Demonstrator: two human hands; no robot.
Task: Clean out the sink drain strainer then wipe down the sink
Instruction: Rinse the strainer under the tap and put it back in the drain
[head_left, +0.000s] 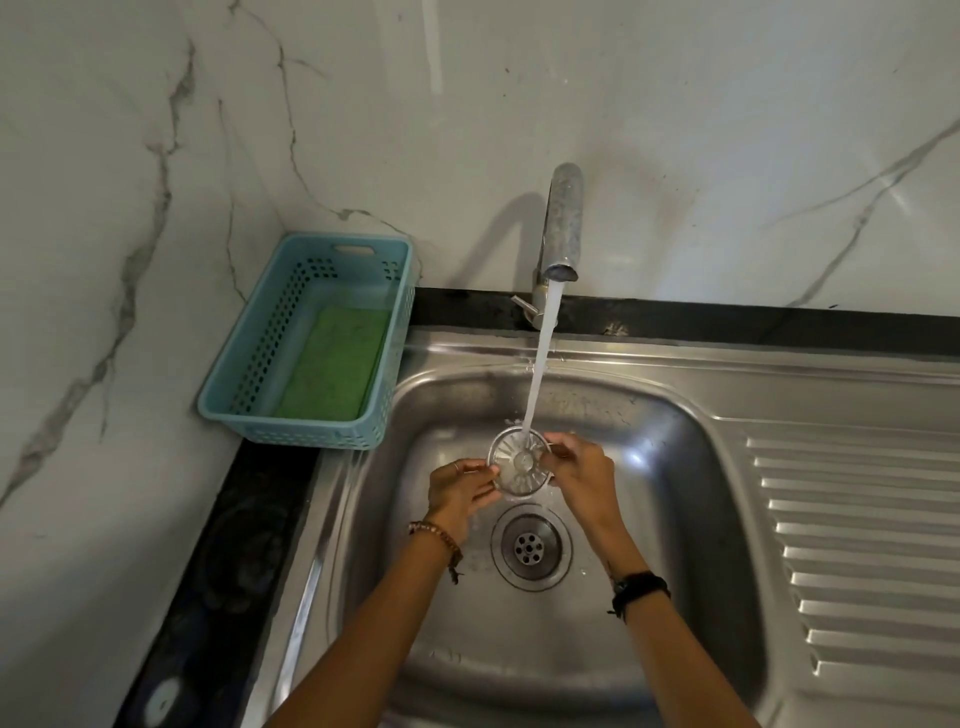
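A round metal drain strainer (519, 461) is held above the steel sink (670, 467) under running water from the tap (562, 223). My left hand (460, 491) pinches its left rim and my right hand (576, 470) pinches its right rim. The stream lands on the strainer's upper part. Below the hands, the open drain hole (531, 546) sits in the sink floor with its perforated cup showing.
A light blue plastic basket (244, 364) stands on the counter left of the sink, with a green scouring pad (332, 364) inside. A ribbed draining board (862, 545) extends to the right. Marble wall panels rise behind and to the left.
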